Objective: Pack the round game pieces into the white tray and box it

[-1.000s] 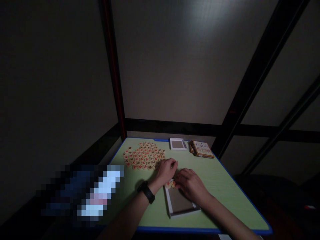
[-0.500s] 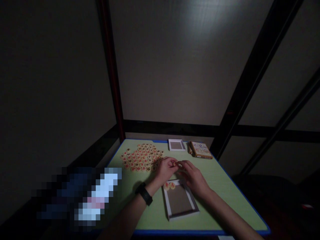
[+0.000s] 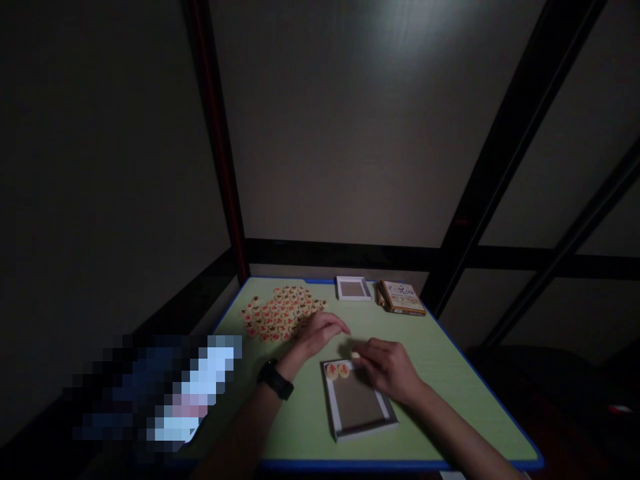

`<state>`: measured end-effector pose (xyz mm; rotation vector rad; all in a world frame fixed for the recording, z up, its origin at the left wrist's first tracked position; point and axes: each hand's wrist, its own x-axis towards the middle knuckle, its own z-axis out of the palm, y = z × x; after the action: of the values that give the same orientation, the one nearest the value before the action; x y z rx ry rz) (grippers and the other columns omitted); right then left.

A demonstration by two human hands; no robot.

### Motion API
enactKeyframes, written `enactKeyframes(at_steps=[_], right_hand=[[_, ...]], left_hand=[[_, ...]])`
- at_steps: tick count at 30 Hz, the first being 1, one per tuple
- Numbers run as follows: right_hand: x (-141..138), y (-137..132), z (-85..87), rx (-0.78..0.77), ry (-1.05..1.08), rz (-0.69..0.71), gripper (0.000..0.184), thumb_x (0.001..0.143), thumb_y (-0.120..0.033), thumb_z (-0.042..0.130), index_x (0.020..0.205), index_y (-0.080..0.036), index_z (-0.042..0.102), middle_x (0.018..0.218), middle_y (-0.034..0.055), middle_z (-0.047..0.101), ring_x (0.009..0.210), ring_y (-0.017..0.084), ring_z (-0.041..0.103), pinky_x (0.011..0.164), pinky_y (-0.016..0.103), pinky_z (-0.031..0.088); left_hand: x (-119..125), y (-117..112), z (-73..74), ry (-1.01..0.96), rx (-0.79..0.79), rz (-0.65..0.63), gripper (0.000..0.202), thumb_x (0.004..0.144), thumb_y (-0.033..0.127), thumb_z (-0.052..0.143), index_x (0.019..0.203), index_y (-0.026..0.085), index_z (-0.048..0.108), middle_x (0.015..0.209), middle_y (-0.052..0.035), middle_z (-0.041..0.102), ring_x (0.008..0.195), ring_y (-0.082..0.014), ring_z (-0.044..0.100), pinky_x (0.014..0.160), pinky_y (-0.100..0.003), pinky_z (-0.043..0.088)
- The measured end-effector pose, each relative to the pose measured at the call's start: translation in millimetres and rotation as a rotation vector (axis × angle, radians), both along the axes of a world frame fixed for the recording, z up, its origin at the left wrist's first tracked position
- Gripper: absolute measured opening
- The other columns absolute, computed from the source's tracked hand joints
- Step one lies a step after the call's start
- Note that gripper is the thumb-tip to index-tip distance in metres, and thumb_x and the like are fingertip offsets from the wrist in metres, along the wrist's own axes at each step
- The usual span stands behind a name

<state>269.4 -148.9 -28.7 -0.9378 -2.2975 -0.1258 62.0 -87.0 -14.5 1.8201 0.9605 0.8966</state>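
On a green table (image 3: 440, 373) lies a shallow white-rimmed tray (image 3: 357, 408) with two round pale game pieces (image 3: 338, 370) at its far left corner. My right hand (image 3: 390, 367) hovers over the tray's far edge, fingers pinched on a small pale piece (image 3: 355, 355). My left hand (image 3: 320, 330), with a black watch (image 3: 275, 380) on the wrist, reaches over the near edge of a spread of several round pieces (image 3: 280, 312) marked in red and black; its fingers are curled loosely and apart.
At the table's far edge sit a small white-rimmed tray (image 3: 353, 288) and a printed box (image 3: 402, 297). Dark beams and a pale wall rise behind. A blue rim runs round the table. A blurred-out patch lies at lower left.
My hands met above the tray half a second ago; now the right has come back to the tray's far edge with a piece and the left has moved toward the pile.
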Motion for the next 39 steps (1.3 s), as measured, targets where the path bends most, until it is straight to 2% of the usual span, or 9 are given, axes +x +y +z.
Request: enactKeyframes(at_steps=[3, 8, 12, 14, 20, 27, 31, 39], right_hand=[[-10, -6, -4.0, -0.031, -0.025, 0.097, 0.025, 0.098, -0.026, 0.051, 0.094, -0.019, 0.075, 0.069, 0.0037, 0.065, 0.060, 0.014, 0.060, 0.055, 0.024, 0.040], [-17, -7, -6.4, -0.002, -0.135, 0.128, 0.025, 0.093, -0.018, 0.049, 0.101, -0.018, 0.073, 0.079, 0.0064, 0.070, 0.067, 0.017, 0.064, 0.060, 0.025, 0.045], [-16, -8, -5.3, -0.018, -0.173, 0.135, 0.025, 0.092, -0.017, 0.051, 0.105, -0.018, 0.072, 0.092, 0.0085, 0.073, 0.074, 0.018, 0.068, 0.066, 0.026, 0.050], [-16, -8, -6.0, -0.030, -0.171, 0.136, 0.026, 0.091, -0.016, 0.051, 0.106, -0.019, 0.072, 0.093, 0.0082, 0.074, 0.076, 0.018, 0.068, 0.067, 0.026, 0.051], [-16, -7, -8.2, -0.111, -0.142, 0.107, 0.023, 0.092, -0.019, 0.053, 0.107, -0.020, 0.071, 0.091, 0.0069, 0.074, 0.079, 0.018, 0.068, 0.070, 0.025, 0.050], [-18, -8, -5.9, -0.182, -0.170, 0.040, 0.017, 0.088, -0.018, 0.056, 0.101, -0.019, 0.068, 0.083, 0.0050, 0.072, 0.074, 0.018, 0.066, 0.065, 0.026, 0.045], [-18, -8, -6.3, -0.199, -0.155, 0.026, 0.019, 0.087, -0.019, 0.057, 0.104, -0.020, 0.067, 0.085, 0.0051, 0.073, 0.076, 0.018, 0.066, 0.067, 0.026, 0.046], [-20, -8, -7.6, -0.243, -0.136, 0.023, 0.023, 0.087, -0.020, 0.057, 0.107, -0.020, 0.067, 0.088, 0.0056, 0.074, 0.077, 0.020, 0.068, 0.068, 0.027, 0.046]], left_hand=[[-4, 4, -3.1, 0.220, 0.005, -0.009, 0.033, 0.076, 0.031, 0.048, 0.068, 0.014, 0.076, 0.066, -0.0037, 0.071, 0.074, -0.0188, 0.064, 0.075, -0.028, 0.049], [2, 2, -7.6, 0.472, -0.031, 0.004, 0.030, 0.073, 0.032, 0.050, 0.069, 0.016, 0.075, 0.056, 0.0025, 0.062, 0.066, -0.0150, 0.057, 0.064, -0.023, 0.042], [7, -5, -0.8, 0.504, -0.067, -0.035, 0.025, 0.071, 0.029, 0.048, 0.060, 0.016, 0.067, 0.046, 0.0046, 0.047, 0.057, -0.0129, 0.048, 0.054, -0.023, 0.033], [8, -8, 2.1, 0.482, -0.083, -0.052, 0.024, 0.071, 0.028, 0.046, 0.057, 0.017, 0.063, 0.045, 0.0047, 0.044, 0.055, -0.0126, 0.046, 0.052, -0.023, 0.032], [10, -11, 5.1, 0.516, -0.110, -0.028, 0.026, 0.071, 0.029, 0.045, 0.066, 0.017, 0.068, 0.046, 0.0042, 0.047, 0.055, -0.0133, 0.048, 0.054, -0.023, 0.035], [12, -9, 1.0, 0.478, -0.055, -0.041, 0.024, 0.070, 0.026, 0.045, 0.059, 0.017, 0.064, 0.049, 0.0035, 0.049, 0.058, -0.0127, 0.047, 0.054, -0.022, 0.033], [12, -6, -3.1, 0.445, -0.030, -0.053, 0.023, 0.070, 0.026, 0.045, 0.059, 0.017, 0.063, 0.051, 0.0032, 0.051, 0.059, -0.0128, 0.047, 0.056, -0.023, 0.034], [11, -1, -13.1, 0.529, 0.008, -0.030, 0.029, 0.076, 0.028, 0.046, 0.073, 0.018, 0.073, 0.073, -0.0002, 0.071, 0.074, -0.0156, 0.059, 0.071, -0.023, 0.044]])
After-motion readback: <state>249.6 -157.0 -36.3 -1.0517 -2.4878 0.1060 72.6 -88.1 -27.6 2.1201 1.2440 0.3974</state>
